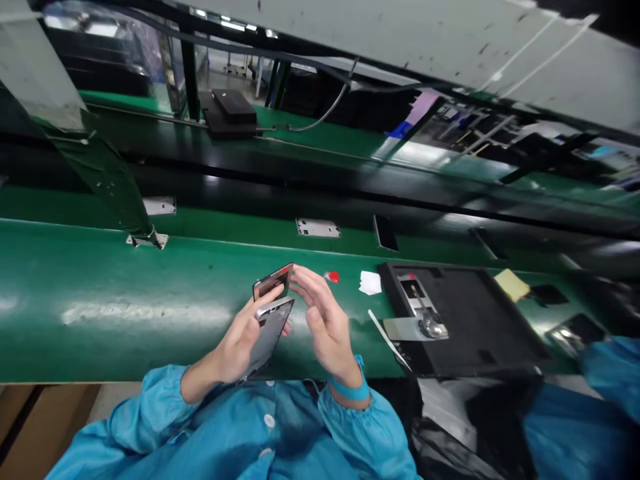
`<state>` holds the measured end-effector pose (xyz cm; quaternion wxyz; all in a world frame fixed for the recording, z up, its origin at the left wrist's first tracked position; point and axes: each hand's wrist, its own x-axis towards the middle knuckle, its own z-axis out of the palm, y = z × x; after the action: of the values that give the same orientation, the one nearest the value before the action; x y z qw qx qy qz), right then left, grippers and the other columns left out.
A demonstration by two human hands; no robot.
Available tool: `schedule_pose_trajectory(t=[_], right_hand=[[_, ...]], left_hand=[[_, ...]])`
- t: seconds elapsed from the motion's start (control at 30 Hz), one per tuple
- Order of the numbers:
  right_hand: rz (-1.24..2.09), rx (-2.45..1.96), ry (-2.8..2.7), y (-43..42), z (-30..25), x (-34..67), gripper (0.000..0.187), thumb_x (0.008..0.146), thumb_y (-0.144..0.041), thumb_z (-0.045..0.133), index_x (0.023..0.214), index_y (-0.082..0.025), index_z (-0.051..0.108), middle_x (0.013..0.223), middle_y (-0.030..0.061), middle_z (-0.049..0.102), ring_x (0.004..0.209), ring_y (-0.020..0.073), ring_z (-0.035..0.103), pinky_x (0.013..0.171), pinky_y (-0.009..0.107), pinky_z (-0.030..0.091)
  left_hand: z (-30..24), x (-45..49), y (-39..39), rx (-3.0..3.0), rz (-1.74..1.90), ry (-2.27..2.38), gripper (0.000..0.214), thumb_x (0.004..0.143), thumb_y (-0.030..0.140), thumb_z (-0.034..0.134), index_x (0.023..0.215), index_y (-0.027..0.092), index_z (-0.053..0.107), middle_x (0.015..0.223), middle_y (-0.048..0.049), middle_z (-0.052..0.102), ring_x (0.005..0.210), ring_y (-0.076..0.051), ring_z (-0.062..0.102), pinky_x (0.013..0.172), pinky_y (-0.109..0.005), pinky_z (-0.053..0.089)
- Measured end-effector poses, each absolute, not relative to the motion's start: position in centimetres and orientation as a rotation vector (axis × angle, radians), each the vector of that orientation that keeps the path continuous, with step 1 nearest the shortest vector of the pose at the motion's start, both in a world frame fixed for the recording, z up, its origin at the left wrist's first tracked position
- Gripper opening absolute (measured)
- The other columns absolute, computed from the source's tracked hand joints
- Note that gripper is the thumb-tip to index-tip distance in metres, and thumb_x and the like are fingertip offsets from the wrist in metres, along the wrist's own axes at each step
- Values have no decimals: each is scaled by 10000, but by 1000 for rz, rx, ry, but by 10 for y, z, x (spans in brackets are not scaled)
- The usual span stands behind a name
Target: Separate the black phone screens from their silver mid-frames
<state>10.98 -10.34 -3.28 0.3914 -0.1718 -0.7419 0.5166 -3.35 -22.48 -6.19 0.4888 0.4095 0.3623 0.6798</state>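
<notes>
My left hand (237, 343) is wrapped round a flat grey phone part (267, 333), which is tilted up on edge above the bench. Just beyond it stands a second, thin dark phone panel (274, 280) with a pale rim, and fingers of my left hand lie between the two. I cannot tell whether the two pieces are joined. My right hand (325, 323), with a blue band at the wrist, has its fingers stretched out and the thumb apart. Its fingertips are at the right edge of the dark panel; whether they press on it is unclear.
Pale phone frames (319, 228) and a dark phone (385, 233) lie on the strip beyond the green bench (150, 307). To the right are a black tray (470, 320), white paper (370, 283) and a red bit (333, 276). A green post (115, 180) stands left. Another person's blue sleeve (610, 373) shows at right.
</notes>
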Motion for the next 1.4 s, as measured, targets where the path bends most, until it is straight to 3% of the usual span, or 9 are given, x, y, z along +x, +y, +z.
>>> schedule_pose_trajectory(t=[0.13, 0.3, 0.4, 0.53, 0.67, 0.8, 0.9, 1.13, 1.4], right_hand=[[1284, -466, -1809, -106, -22, 107, 411, 1105, -510, 599, 1467, -335, 684, 1572, 102, 605, 1503, 327, 572, 1254, 590, 514], [1266, -516, -1597, -100, -11, 108, 272, 1086, -501, 642, 1248, -296, 720, 1368, 108, 663, 1326, 307, 698, 1139, 539, 605], [1199, -561, -1579, -95, -8, 112, 257, 1066, -529, 666, 1028, -274, 664, 1166, 80, 666, 1146, 279, 742, 1027, 499, 635], [1176, -637, -1590, -88, -13, 125, 319, 1072, -506, 652, 882, -256, 596, 1108, 67, 630, 1080, 264, 728, 985, 483, 621], [1157, -787, -1559, -47, -30, 162, 318, 1049, -505, 666, 868, -252, 602, 1155, 84, 659, 1100, 271, 716, 825, 403, 609], [946, -1179, -1813, 22, -68, 188, 430, 948, -642, 704, 814, -244, 610, 872, 57, 696, 816, 228, 660, 736, 367, 543], [890, -1275, -1922, 53, -104, 183, 456, 942, -649, 671, 739, -255, 566, 775, 54, 665, 801, 239, 619, 755, 384, 533], [647, -1400, -2003, 51, -142, 172, 363, 971, -525, 613, 733, -277, 497, 918, 94, 612, 962, 290, 561, 936, 466, 491], [490, -1435, -1945, 44, -127, 163, 384, 970, -615, 624, 848, -262, 531, 996, 121, 622, 892, 282, 569, 839, 447, 519]], left_hand=[[-67, -24, -212, 1419, 1631, 1056, 682, 1133, 606, 357, 1760, 342, 304, 1780, -173, 322, 1182, -294, 702, 1089, -497, 568], [-59, -19, -195, 1797, 1493, 1203, 790, 1120, 585, 422, 1792, 366, 68, 1854, -133, 72, 1691, -435, 185, 1243, -568, 475], [-57, -17, -190, 1939, 1360, 1225, 809, 1112, 578, 454, 1792, 319, 99, 1845, -180, 16, 1691, -445, 194, 1273, -589, 442], [-61, -20, -187, 1912, 1332, 1255, 773, 1118, 567, 454, 1786, 324, 149, 1806, -206, 133, 1632, -434, 345, 1242, -578, 474], [-58, -31, -181, 1539, 1514, 1319, 663, 1134, 586, 399, 1744, 335, 341, 1697, -193, 413, 1562, -405, 445, 1134, -529, 547], [-48, -44, -176, 903, 1604, 1197, 805, 1084, 753, 348, 1682, 227, 466, 1200, -181, 757, 1030, -294, 741, 855, -437, 615], [-45, -47, -174, 704, 1596, 1080, 911, 1026, 830, 417, 1671, 189, 472, 1003, -138, 793, 877, -258, 740, 787, -398, 603], [-43, -51, -175, 678, 1644, 1003, 933, 1002, 838, 481, 1672, 189, 468, 1025, -134, 803, 897, -251, 736, 801, -386, 607], [-28, -52, -178, 542, 1563, 793, 1003, 968, 876, 496, 1685, 176, 445, 995, -133, 826, 864, -259, 769, 816, -380, 615]])
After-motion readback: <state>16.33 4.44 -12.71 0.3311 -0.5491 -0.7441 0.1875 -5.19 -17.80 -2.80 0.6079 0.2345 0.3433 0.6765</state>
